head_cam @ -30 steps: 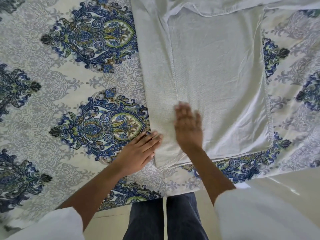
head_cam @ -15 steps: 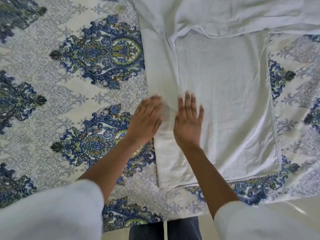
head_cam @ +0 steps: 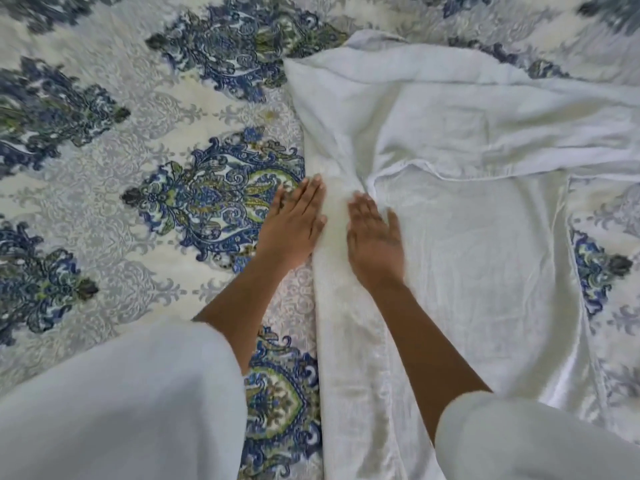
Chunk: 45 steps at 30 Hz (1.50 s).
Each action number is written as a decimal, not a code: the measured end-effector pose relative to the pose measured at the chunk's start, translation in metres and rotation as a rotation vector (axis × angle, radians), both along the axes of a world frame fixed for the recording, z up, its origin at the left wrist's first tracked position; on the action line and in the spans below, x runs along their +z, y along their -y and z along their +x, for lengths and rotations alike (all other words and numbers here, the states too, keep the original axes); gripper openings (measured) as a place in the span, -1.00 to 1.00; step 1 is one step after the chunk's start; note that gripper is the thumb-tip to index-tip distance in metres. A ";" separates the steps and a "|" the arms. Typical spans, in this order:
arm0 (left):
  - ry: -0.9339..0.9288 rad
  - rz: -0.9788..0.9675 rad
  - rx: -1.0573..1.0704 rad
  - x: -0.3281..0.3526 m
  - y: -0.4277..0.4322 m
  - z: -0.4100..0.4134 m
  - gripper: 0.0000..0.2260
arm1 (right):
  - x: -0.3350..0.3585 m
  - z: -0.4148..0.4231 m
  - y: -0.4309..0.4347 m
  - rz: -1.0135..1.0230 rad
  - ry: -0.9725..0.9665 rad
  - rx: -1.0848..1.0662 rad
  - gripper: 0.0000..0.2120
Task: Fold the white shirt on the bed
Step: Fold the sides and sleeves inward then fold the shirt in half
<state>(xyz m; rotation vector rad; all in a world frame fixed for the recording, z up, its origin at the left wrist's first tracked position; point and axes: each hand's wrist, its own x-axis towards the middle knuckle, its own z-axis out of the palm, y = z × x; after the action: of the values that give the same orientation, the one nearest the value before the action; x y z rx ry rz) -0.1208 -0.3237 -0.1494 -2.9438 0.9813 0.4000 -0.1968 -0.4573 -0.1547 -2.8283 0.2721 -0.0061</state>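
Note:
The white shirt (head_cam: 467,244) lies spread on the bed, with its left side folded inward as a long strip and a sleeve folded across the top towards the right. My left hand (head_cam: 294,223) lies flat with straight fingers along the strip's outer left edge, partly on the bedsheet. My right hand (head_cam: 375,240) presses flat on the shirt just right of the strip, fingers straight and a little blurred. The strip runs between both hands.
The bedsheet (head_cam: 138,188) is cream with large blue and green paisley medallions and shows all around the shirt. My white sleeves fill the bottom corners of the view.
Both hands have slid further up the folded strip, away from the hem, and the view has moved up the bed with them. The shirt's bottom hem and my legs have left the frame.

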 end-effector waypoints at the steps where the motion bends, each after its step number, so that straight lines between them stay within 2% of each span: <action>1: -0.006 0.004 0.004 -0.001 -0.001 0.004 -0.41 | 0.000 0.003 0.005 0.042 0.021 -0.039 -0.53; 4: 0.012 -0.075 0.024 0.006 0.001 0.011 -0.43 | 0.020 0.016 0.009 0.215 0.202 -0.163 -0.59; 6: 0.115 -0.230 0.098 0.016 0.019 0.035 -0.52 | 0.043 0.038 0.020 0.302 0.321 -0.315 -0.73; 8: 0.205 -0.401 0.252 0.031 0.039 0.077 -0.60 | 0.058 0.066 0.039 0.421 0.317 -0.475 -0.81; 10: 0.228 -0.513 0.414 0.050 0.046 0.122 -0.59 | 0.067 0.095 0.055 0.410 0.312 -0.466 -0.85; 12: 0.194 -0.563 0.449 0.066 0.045 0.161 -0.55 | 0.069 0.130 0.070 0.413 0.251 -0.357 -0.83; 14: 0.055 -0.518 0.395 0.076 0.041 0.191 -0.57 | 0.063 0.166 0.085 0.459 0.094 -0.250 -0.73; 18: -0.137 -0.136 0.185 0.088 0.033 0.233 -0.62 | 0.043 0.212 0.111 0.430 -0.148 -0.145 -0.56; 21: -0.235 0.020 0.085 0.086 0.027 0.253 -0.67 | 0.035 0.227 0.116 0.348 -0.192 -0.135 -0.64; 23: -0.282 -0.003 0.089 0.088 0.025 0.262 -0.74 | 0.037 0.233 0.115 0.280 -0.170 -0.116 -0.80; 25: -0.372 -0.133 0.146 0.091 0.027 0.267 -0.80 | 0.040 0.238 0.115 0.207 -0.123 -0.135 -0.90; 28: -0.382 -0.196 0.234 0.080 0.035 0.268 -0.82 | 0.041 0.241 0.115 0.087 -0.057 -0.210 -0.88; 32: -0.313 -0.183 0.279 0.046 0.036 0.267 -0.86 | 0.022 0.236 0.111 -0.133 -0.016 -0.152 -0.84; 33: -0.325 -0.247 0.320 0.039 0.036 0.266 -0.88 | 0.017 0.234 0.111 -0.148 -0.003 -0.139 -0.84; 35: -0.397 -0.499 0.472 0.031 0.038 0.259 -0.88 | 0.009 0.232 0.114 -0.126 0.027 -0.139 -0.85; 37: -0.533 -0.815 0.683 0.029 0.040 0.250 -0.79 | 0.007 0.230 0.116 -0.061 0.033 -0.154 -0.86; 39: -0.683 -1.014 0.852 0.026 0.039 0.243 -0.77 | 0.008 0.231 0.116 0.015 0.020 -0.169 -0.81; 40: -0.731 -1.025 0.892 0.022 0.037 0.243 -0.79 | 0.010 0.232 0.116 0.052 0.000 -0.174 -0.77; 42: -0.769 -0.950 0.898 0.019 0.032 0.245 -0.69 | 0.013 0.235 0.117 0.096 -0.024 -0.176 -0.76; 45: -0.662 -0.910 0.918 0.015 0.034 0.247 -0.67 | 0.013 0.237 0.118 0.169 -0.003 -0.210 -0.87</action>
<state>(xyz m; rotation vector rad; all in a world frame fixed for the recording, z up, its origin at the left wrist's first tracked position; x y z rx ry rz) 0.1263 -0.3581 -0.1346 -4.0405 -0.5324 1.2780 0.0402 -0.5755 -0.1414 -2.6199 0.5420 -0.0228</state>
